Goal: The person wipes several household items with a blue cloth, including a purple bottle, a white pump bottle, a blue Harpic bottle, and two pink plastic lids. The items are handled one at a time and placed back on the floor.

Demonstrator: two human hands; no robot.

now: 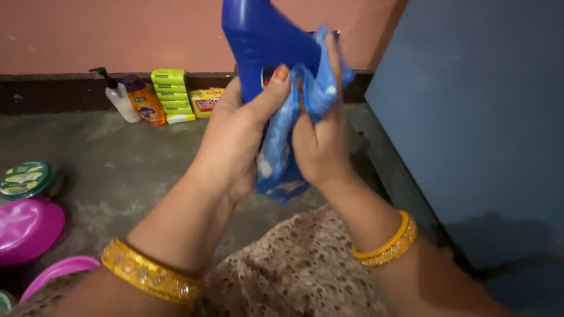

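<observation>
My left hand (235, 132) grips a tall blue plastic bottle (258, 41) raised in front of me, thumb pressed across its label. My right hand (320, 138) holds a blue and white cloth (282, 158) bunched against the bottle's side, fingers wrapped over the cloth's top. The cloth hangs down between both palms. Gold bangles sit on both wrists. The bottle's top runs out of the picture.
On the grey floor by the wall stand a white pump bottle (120, 97), an orange bottle (147, 103), a stack of green soap bars (171, 94) and a yellow packet (205, 101). Round green tin (24, 178) and pink lids (26, 229) lie left. A blue panel (482, 129) rises right.
</observation>
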